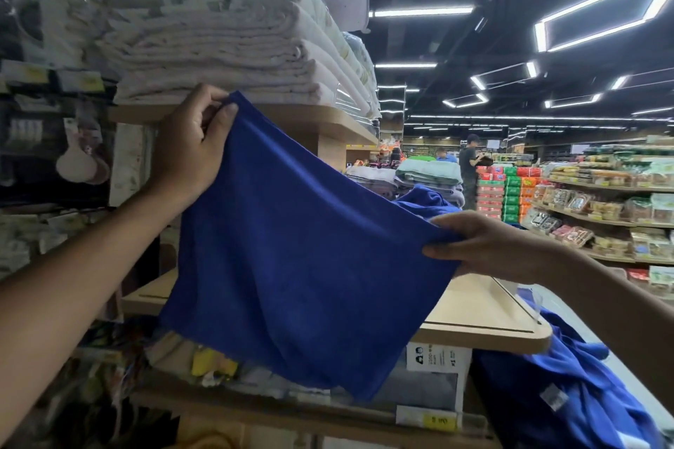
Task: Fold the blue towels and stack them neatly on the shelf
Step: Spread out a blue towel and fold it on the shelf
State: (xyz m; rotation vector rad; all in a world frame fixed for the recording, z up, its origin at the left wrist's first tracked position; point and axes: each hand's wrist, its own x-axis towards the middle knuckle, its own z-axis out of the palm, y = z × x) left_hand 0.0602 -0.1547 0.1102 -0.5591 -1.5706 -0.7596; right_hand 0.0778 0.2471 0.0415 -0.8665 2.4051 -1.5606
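**While stretched out between both hands, not yet folded**

Though judging from one look, pegged this as the start of a fold. Pinched one top corner of the blue towel (291,248) with the left hand (189,142), thumb curled onto the hem, up high by the edge of the upper shelf (321,120) under a stack of pale linens (219,55). Gripped the opposite corner with the right hand (485,248), lower and off to the right, fingers closed round the cloth. Kept it taut along the top edge, probably so as to hang the rest flat and line up the corners. Held it in the air in front of the wooden shelf (485,317), seemingly clear of the board. Spotted a heap of loose blue towels (583,394) lower right, below that shelf's corner, plus another blue bundle (426,199) further back beside some folded grey and green ones (426,171). Reckoned plenty of work left. Would probably need to bring the two corners together next, without snagging the bottom edge on the stock underneath.
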